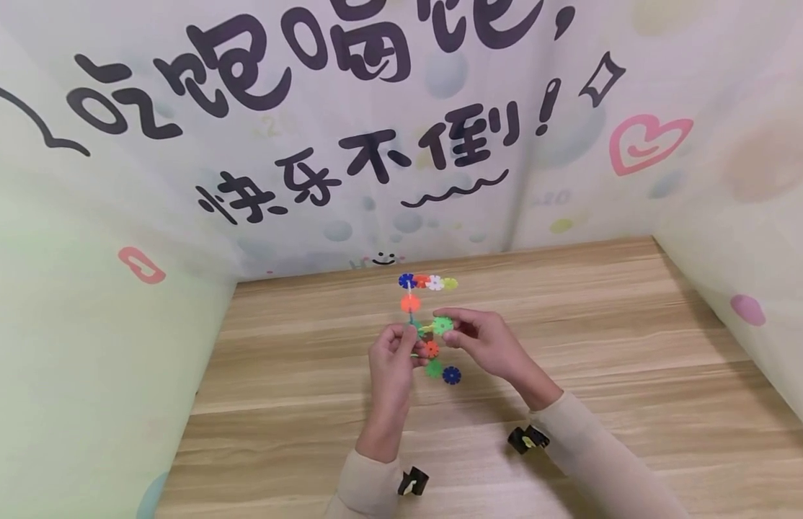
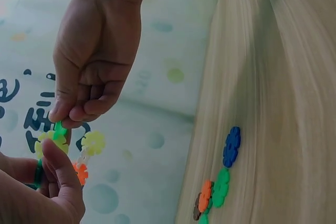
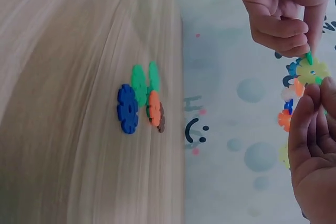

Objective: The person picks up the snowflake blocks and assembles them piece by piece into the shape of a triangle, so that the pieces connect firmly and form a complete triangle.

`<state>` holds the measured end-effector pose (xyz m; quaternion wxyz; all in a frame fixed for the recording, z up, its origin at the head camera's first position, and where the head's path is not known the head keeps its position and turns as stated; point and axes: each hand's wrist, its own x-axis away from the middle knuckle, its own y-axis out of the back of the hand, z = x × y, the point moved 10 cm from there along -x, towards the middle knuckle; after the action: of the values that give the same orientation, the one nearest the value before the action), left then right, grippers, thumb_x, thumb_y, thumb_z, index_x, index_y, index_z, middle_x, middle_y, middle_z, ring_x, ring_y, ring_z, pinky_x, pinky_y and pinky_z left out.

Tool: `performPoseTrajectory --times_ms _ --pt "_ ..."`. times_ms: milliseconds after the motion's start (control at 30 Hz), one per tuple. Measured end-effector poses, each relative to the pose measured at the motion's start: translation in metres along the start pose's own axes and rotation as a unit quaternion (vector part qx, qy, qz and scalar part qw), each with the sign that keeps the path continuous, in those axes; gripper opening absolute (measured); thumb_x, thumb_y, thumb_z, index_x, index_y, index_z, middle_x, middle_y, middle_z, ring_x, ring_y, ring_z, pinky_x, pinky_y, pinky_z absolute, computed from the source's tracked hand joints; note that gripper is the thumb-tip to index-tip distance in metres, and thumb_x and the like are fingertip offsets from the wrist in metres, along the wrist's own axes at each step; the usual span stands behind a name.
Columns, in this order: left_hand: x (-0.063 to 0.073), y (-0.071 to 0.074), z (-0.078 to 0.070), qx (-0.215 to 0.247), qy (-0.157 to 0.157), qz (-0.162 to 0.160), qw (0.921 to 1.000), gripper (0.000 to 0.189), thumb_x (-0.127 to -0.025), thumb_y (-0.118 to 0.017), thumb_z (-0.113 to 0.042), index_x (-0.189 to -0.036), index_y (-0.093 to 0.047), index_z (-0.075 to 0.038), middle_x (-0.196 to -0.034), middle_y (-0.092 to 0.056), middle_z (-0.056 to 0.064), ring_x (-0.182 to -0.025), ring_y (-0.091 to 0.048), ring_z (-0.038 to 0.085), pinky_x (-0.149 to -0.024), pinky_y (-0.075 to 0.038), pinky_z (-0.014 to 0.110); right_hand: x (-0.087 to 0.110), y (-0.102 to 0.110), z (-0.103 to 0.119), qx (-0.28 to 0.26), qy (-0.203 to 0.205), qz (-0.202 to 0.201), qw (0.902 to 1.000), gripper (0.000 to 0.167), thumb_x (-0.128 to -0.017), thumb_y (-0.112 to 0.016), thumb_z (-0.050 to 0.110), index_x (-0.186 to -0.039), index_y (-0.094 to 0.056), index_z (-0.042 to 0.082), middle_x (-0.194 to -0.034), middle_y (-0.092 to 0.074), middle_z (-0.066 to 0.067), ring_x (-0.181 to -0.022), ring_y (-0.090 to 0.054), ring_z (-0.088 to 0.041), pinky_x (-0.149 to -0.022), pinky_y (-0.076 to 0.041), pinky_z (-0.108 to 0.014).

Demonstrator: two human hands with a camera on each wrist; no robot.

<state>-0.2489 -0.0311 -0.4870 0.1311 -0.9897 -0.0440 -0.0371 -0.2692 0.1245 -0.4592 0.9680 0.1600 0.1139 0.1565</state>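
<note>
A chain of small notched plastic interlocking discs hangs between my two hands. My left hand (image 1: 391,360) pinches the chain at a green disc (image 3: 308,57) beside a yellow disc (image 3: 311,71). From the right, my right hand (image 1: 495,344) pinches a light green disc (image 1: 443,326) between thumb and fingers, right at the edge of that yellow disc. Beyond the left fingers the chain runs on through an orange disc (image 1: 410,303) to a blue disc (image 1: 406,281), then orange, white (image 1: 435,282) and yellow-green at the far end. Left fingers partly cover the joined part.
On the wooden table (image 1: 298,389) below lie loose discs: a blue one (image 1: 451,375), an orange one (image 1: 431,349), a brown one (image 3: 161,118) and several green ones (image 2: 220,187). A printed wall sheet (image 1: 349,202) stands behind. Black wrist mounts (image 1: 528,439) sit at both sleeves.
</note>
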Motion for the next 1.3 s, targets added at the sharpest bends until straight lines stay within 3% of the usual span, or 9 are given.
performPoseTrajectory --times_ms 233,367,467,633,767,1000,1300 --pt "-0.003 0.014 -0.003 0.019 0.001 -0.031 0.9993 0.026 -0.102 -0.059 -0.02 -0.106 -0.056 0.005 -0.086 -0.061 0.012 -0.078 -0.062 0.021 -0.066 -0.059 0.032 -0.009 -0.006 -0.016 -0.02 -0.008 0.013 0.9997 0.042 -0.098 -0.066 0.016 -0.139 -0.057 0.016 -0.092 -0.066 -0.016 -0.076 -0.063 -0.027 -0.068 -0.057 -0.048" --pt "-0.003 0.021 -0.005 0.034 -0.001 -0.045 0.9984 0.023 -0.102 -0.06 -0.02 -0.105 -0.056 0.003 -0.088 -0.06 0.012 -0.079 -0.061 0.023 -0.067 -0.059 0.032 -0.013 -0.005 -0.036 0.007 -0.047 -0.002 0.9989 0.029 -0.098 -0.066 0.018 -0.127 -0.065 0.014 -0.088 -0.066 -0.021 -0.067 -0.059 -0.023 -0.058 -0.054 -0.037" --pt "-0.003 0.023 -0.003 0.04 0.003 -0.048 0.9981 0.02 -0.102 -0.059 -0.019 -0.104 -0.056 0.001 -0.089 -0.06 0.015 -0.078 -0.061 0.023 -0.066 -0.058 0.03 -0.015 -0.009 -0.054 0.038 -0.071 0.001 0.9967 0.026 -0.097 -0.068 0.017 -0.123 -0.067 0.015 -0.084 -0.067 -0.017 -0.063 -0.057 -0.02 -0.053 -0.049 -0.029" --pt "-0.004 0.022 -0.001 0.048 0.006 -0.043 0.9979 0.019 -0.103 -0.059 -0.018 -0.104 -0.056 0.001 -0.088 -0.059 0.013 -0.077 -0.06 0.02 -0.066 -0.058 0.029 -0.018 -0.019 -0.079 0.069 -0.098 0.019 0.9926 0.035 -0.092 -0.073 0.016 -0.126 -0.066 0.015 -0.083 -0.065 -0.004 -0.07 -0.06 -0.018 -0.058 -0.052 -0.031" --pt "-0.003 0.021 -0.001 0.053 0.004 -0.041 0.9977 0.02 -0.103 -0.059 -0.018 -0.103 -0.056 0.002 -0.087 -0.059 0.012 -0.076 -0.06 0.02 -0.065 -0.057 0.029 -0.019 -0.025 -0.088 0.083 -0.11 0.034 0.9898 0.042 -0.09 -0.076 0.016 -0.131 -0.064 0.015 -0.083 -0.064 -0.001 -0.073 -0.061 -0.018 -0.061 -0.054 -0.033" --pt "-0.003 0.021 -0.001 0.052 0.004 -0.041 0.9978 0.021 -0.102 -0.059 -0.019 -0.103 -0.055 0.001 -0.089 -0.058 0.016 -0.075 -0.059 0.02 -0.064 -0.057 0.028 -0.024 -0.042 -0.088 0.171 -0.076 0.086 0.9786 0.036 -0.092 -0.074 0.021 -0.127 -0.067 0.022 -0.073 -0.061 0.003 -0.061 -0.054 -0.013 -0.055 -0.046 -0.029" --pt "-0.004 0.021 -0.001 0.048 0.003 -0.038 0.9981 0.024 -0.102 -0.06 -0.02 -0.105 -0.055 0.004 -0.088 -0.059 0.013 -0.076 -0.06 0.021 -0.066 -0.058 0.03 -0.028 -0.048 -0.087 0.243 -0.062 0.086 0.9642 0.036 -0.091 -0.075 0.022 -0.126 -0.068 0.021 -0.069 -0.054 0.005 -0.059 -0.048 -0.012 -0.055 -0.041 -0.029"
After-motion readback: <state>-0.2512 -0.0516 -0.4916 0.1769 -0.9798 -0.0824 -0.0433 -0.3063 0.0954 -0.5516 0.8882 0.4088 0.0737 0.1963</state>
